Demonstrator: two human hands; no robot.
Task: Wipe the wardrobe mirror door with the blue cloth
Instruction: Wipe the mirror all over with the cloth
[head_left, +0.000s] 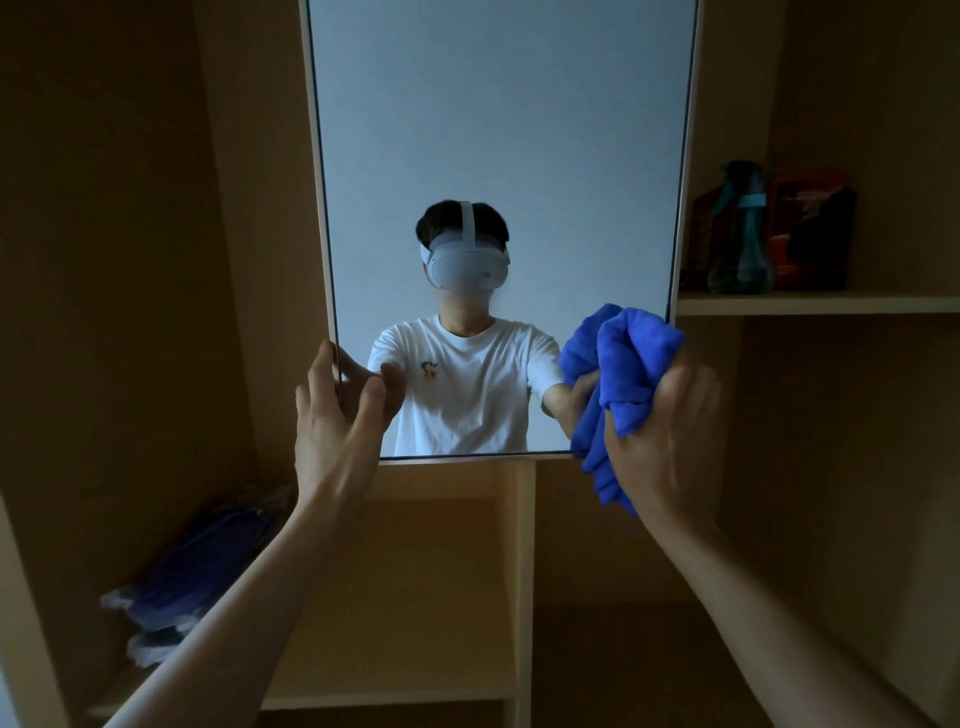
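Observation:
The mirror door (498, 130) fills the upper middle of the view, framed in pale wood, and reflects a person in a white T-shirt wearing a headset. My right hand (670, 431) is clenched around the bunched blue cloth (623, 364), which presses against the mirror's lower right corner and hangs below its bottom edge. My left hand (337, 415) rests at the mirror's lower left edge with its fingers spread, fingertips touching the frame and glass.
Wooden wardrobe shelves surround the mirror. A teal spray bottle (740, 234) and dark red packages (810, 228) stand on the right shelf (815, 304). A bagged bluish bundle (192, 571) lies on the lower left shelf. A vertical divider (522, 571) runs below the mirror.

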